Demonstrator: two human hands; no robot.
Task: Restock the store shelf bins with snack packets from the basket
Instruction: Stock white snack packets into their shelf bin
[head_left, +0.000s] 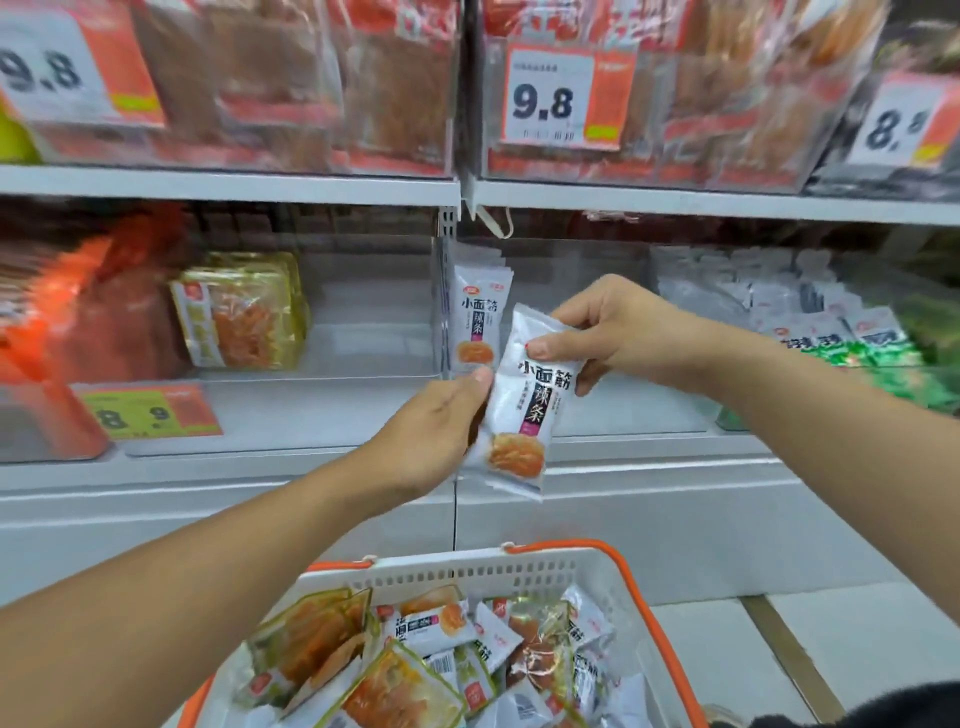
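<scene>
Centre frame: white foil snack packet (519, 410), pinched by left hand (431, 436) and right hand (618, 332). Below: white-and-orange plastic basket (467, 571) of packets.

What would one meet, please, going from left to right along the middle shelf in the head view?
Red packets → gold-edged packets → upright white packets → the white packet in both hands → piled white packets → green packets.
</scene>
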